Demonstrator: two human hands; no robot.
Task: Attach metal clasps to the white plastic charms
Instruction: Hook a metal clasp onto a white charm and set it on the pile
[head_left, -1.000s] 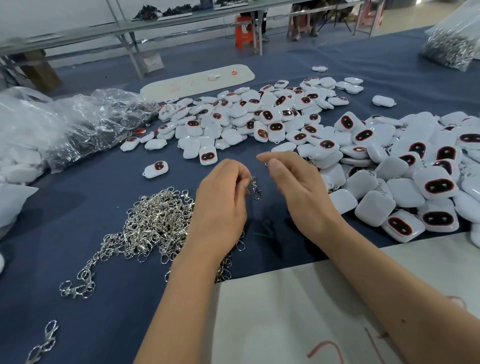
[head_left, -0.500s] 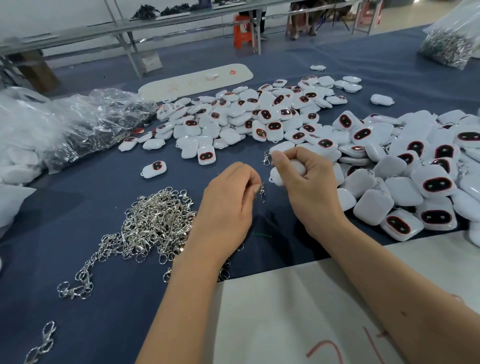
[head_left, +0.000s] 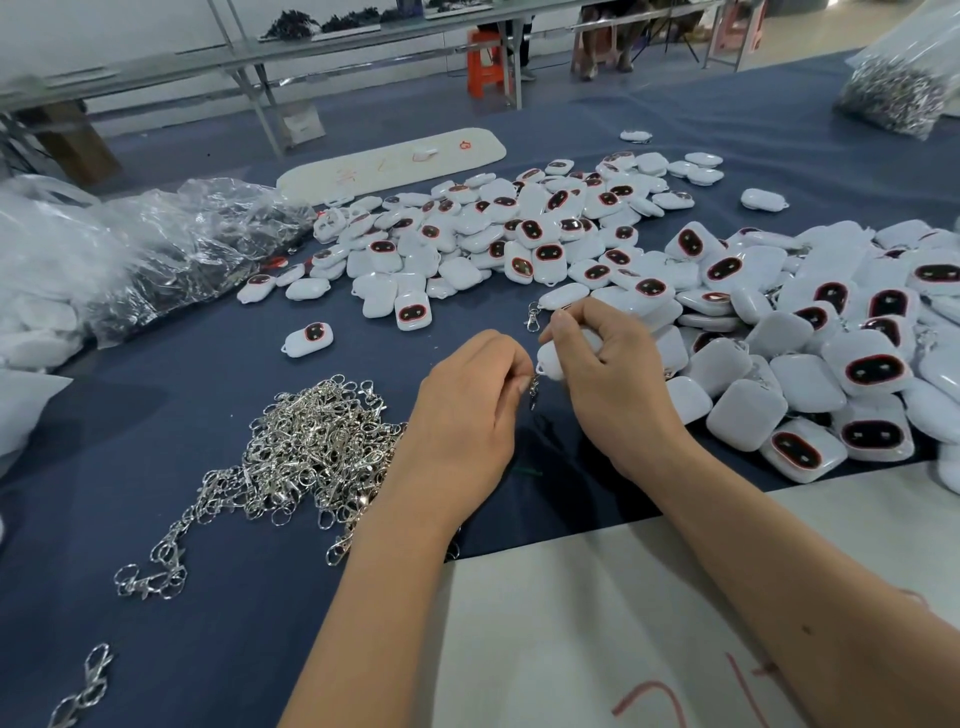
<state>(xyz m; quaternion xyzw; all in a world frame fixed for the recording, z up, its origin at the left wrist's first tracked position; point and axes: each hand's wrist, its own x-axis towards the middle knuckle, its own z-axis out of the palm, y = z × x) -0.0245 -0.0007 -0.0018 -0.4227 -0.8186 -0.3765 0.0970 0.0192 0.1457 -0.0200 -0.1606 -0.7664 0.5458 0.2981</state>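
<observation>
My right hand (head_left: 608, 384) grips a white plastic charm (head_left: 551, 361), mostly hidden under its fingers. My left hand (head_left: 467, 415) pinches a small metal clasp (head_left: 534, 388) right beside that charm's lower left corner. Another clasp (head_left: 533, 317) lies on the cloth just beyond my right fingertips, beside a white charm. A heap of silver metal clasps (head_left: 311, 447) lies left of my left hand. A wide pile of white charms with dark, red-rimmed oval faces (head_left: 779, 343) spreads to the right and behind.
Blue cloth (head_left: 182, 374) covers the table. Crumpled clear plastic bags (head_left: 156, 249) lie at the left. A bag of metal parts (head_left: 893, 88) stands far right. A white board (head_left: 597, 623) lies under my forearms, another white board (head_left: 389, 161) behind the charms. Loose clasps (head_left: 88, 686) lie bottom left.
My right hand has picked a white charm from the pile and drawn it toward my left hand. My left hand, still pinching the clasp, has closed the gap to the charm.
</observation>
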